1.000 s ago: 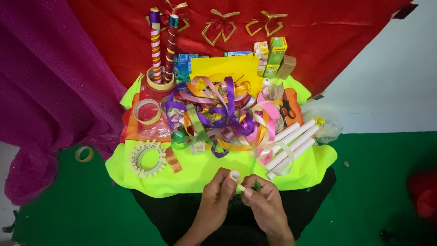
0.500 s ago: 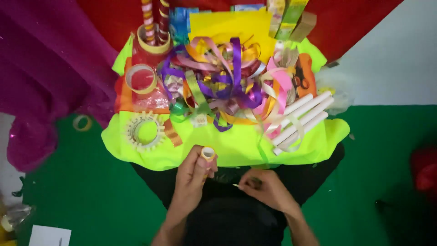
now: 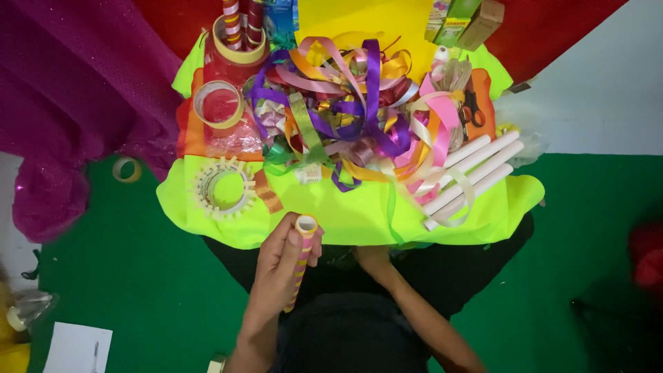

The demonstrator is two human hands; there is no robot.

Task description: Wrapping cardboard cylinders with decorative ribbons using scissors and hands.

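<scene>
Across the upper frame, a counter draped in neon-yellow cloth [image 3: 345, 214] was seen, heaped with a tangle of coloured satin ribbons [image 3: 352, 110]. Below its near edge, a slim paper tube wound with pink and yellow ribbon [image 3: 302, 257] was held upright, its long axis running toward the counter, the left hand [image 3: 276, 273] fingers wrapped around it. The right hand [image 3: 373, 257] was tucked under the cloth edge; its fingers could not be made out.

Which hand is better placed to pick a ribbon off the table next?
Right. The left hand is full, gripping the striped tube. The right hand looks empty at the table edge, below the ribbons.
</scene>
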